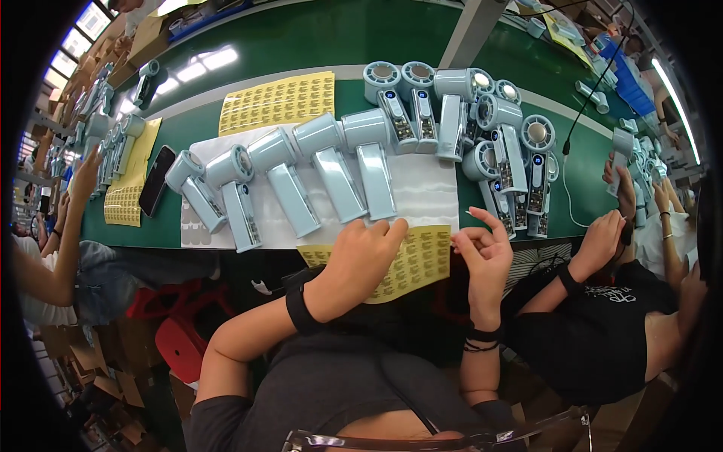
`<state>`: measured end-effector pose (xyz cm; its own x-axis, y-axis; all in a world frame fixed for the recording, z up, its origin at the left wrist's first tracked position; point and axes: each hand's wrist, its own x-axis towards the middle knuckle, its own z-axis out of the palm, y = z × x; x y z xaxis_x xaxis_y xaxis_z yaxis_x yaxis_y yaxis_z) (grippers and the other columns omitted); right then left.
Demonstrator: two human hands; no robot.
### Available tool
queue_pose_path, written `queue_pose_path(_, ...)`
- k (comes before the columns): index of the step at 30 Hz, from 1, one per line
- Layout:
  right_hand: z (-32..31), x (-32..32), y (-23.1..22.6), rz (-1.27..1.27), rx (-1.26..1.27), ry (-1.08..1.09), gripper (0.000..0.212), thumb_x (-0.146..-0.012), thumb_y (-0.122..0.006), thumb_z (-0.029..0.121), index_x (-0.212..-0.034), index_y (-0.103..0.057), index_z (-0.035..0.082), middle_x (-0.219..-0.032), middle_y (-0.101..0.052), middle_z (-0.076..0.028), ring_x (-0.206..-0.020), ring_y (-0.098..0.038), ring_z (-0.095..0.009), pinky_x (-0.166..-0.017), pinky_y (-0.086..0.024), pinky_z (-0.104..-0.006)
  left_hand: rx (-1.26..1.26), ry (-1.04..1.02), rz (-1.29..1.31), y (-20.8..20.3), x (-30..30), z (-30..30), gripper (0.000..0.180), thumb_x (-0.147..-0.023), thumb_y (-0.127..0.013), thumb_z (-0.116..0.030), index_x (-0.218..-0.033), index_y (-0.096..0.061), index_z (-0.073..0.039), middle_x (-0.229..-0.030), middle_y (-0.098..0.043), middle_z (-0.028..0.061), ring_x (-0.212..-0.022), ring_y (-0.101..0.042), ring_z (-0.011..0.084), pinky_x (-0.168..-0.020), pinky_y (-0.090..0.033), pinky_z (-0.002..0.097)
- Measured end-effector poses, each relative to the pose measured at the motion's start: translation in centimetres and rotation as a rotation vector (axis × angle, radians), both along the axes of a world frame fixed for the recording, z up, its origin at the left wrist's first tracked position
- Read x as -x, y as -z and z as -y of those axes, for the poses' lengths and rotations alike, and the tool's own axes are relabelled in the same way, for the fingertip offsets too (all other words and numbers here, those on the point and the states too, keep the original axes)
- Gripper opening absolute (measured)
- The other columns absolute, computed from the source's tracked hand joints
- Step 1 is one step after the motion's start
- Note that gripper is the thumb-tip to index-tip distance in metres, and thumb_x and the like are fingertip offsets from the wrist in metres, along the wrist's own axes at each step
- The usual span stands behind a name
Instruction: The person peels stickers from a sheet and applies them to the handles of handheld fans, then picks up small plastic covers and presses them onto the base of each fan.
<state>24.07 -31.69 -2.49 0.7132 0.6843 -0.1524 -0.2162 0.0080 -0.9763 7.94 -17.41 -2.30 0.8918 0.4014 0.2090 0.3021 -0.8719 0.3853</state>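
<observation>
My left hand (360, 260) is closed at the upper part of a yellow sheet of printed stickers (422, 264), which hangs over the table's front edge. Beside the sheet's right edge is my right hand (483, 260), its thumb and index finger brought together. Whatever they pinch is too small to make out. Just beyond my hands, several pale blue handheld fans lie in a row on a white sheet (433, 192). One fan (374, 177) has its handle end close to my left fingers. Another fan (238, 197), farther left, shows a clear panel on its handle.
More handheld fans (503, 151) are piled at the right, near a hanging black cable (578, 120). A second sticker sheet (279, 102) lies behind the row. At left are a black phone (157, 181) and another yellow sheet (124, 197). Co-workers sit on both sides.
</observation>
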Motion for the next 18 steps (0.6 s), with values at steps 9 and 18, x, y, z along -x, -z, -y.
queue_pose_path(9, -3.1, -0.5, 1.6, 0.367, 0.131, -0.050, 0.048, -0.084, -0.071, -0.006, -0.126, -0.050, -0.001, -0.086, -0.065, -0.004, -0.075, -0.058, -0.006, -0.068, -0.047, -0.0206, -0.168, -0.099, 0.027, 0.5, -0.4, 2.1, 0.036, -0.087, -0.063, -0.016, -0.120, -0.060, -0.002, -0.099, -0.066, 0.0074, -0.089, -0.062, 0.0246, -0.077, -0.047, 0.0344)
queue_pose_path(18, -3.3, -2.7, -0.2, 0.627, 0.251, -0.123, 0.029, -0.082, -0.071, -0.007, -0.108, -0.060, -0.001, -0.087, -0.064, -0.005, -0.074, -0.059, -0.008, -0.067, -0.048, -0.0208, -0.225, 0.112, -0.051, 2.6, -0.2, 2.6, 0.058, -0.089, -0.064, -0.036, -0.137, -0.054, -0.006, -0.143, -0.052, 0.0117, -0.129, -0.052, 0.0245, -0.104, -0.042, 0.0353)
